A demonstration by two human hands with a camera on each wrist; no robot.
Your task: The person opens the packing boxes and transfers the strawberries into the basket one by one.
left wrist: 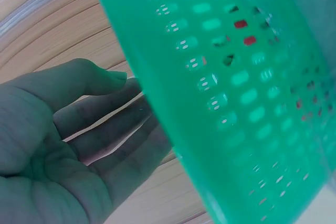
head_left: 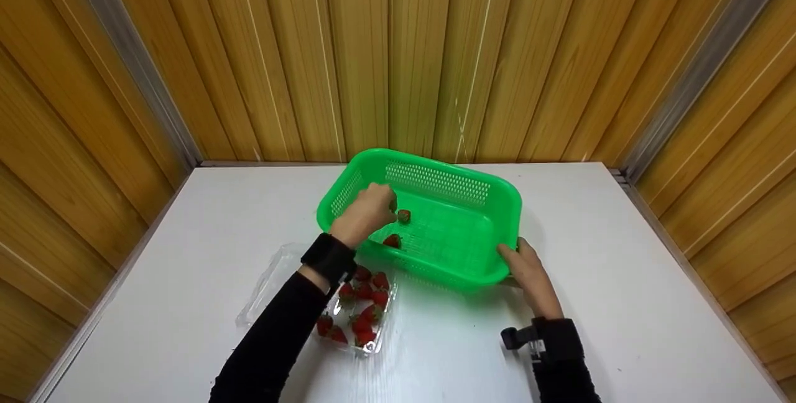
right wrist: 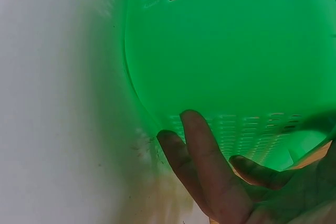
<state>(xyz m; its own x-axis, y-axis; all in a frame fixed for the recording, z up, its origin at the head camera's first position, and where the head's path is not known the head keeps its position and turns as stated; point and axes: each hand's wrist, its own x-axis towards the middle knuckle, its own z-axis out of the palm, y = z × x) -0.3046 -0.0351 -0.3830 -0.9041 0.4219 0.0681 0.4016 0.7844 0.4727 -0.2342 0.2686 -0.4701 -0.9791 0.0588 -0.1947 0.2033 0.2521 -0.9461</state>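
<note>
A green plastic basket (head_left: 444, 238) with slotted walls sits tilted askew on the white table. My left hand (head_left: 372, 207) reaches over its left end, and in the left wrist view its thumb (left wrist: 107, 77) and fingers are apart with nothing seen between them. Inside the basket lie a strawberry (head_left: 404, 216) right by those fingertips and another strawberry (head_left: 392, 240) near the front wall. At the right end, my right hand (head_left: 528, 269) grips the basket, thumb over the rim and fingers (right wrist: 202, 150) against the outer wall.
In front of the basket's left part stands a clear plastic punnet (head_left: 376, 346) with several strawberries (head_left: 362, 322), partly covered by my left forearm. Its clear lid (head_left: 267, 285) lies to the left. A wood-patterned wall (head_left: 410, 61) rises behind the white table (head_left: 634, 303).
</note>
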